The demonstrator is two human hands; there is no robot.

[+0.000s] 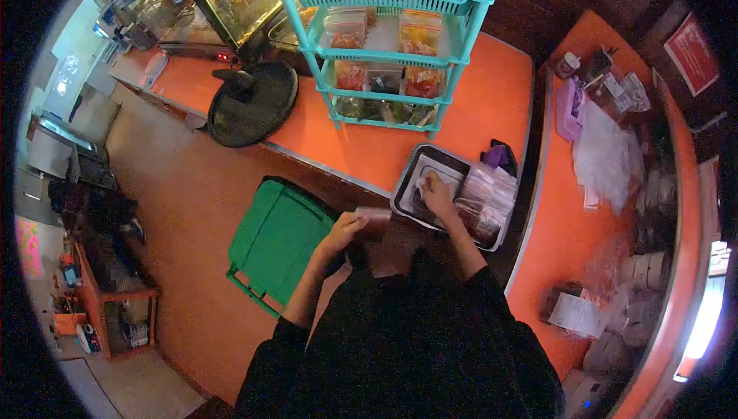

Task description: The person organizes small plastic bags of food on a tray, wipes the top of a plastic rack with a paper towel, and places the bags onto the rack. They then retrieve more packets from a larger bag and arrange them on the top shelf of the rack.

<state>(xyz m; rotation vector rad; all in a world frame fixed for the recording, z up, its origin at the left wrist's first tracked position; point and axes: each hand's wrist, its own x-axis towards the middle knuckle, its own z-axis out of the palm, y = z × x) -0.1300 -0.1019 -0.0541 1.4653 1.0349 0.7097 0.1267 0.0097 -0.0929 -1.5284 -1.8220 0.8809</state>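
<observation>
Near the counter's front edge, my left hand (347,228) is closed on a small clear plastic bag (375,216), held out over the floor side. My right hand (436,191) reaches down into a black-and-white tray (401,181), fingers pressed together at something pale and too small to make out. Inside the tray, just under that hand, lies a flat whitish item (447,175). Several filled clear bags (490,192) are piled in the tray's right part. A dark purple item (500,156) rests behind the tray.
A turquoise shelf rack (384,56) with bagged goods stands on the orange counter (307,134). Left of it sits a round black lid-like object (257,104). A green bin lid (280,231) is below. On the right counter are plastic bags (603,150), a pink basket (569,108) and papers (576,314).
</observation>
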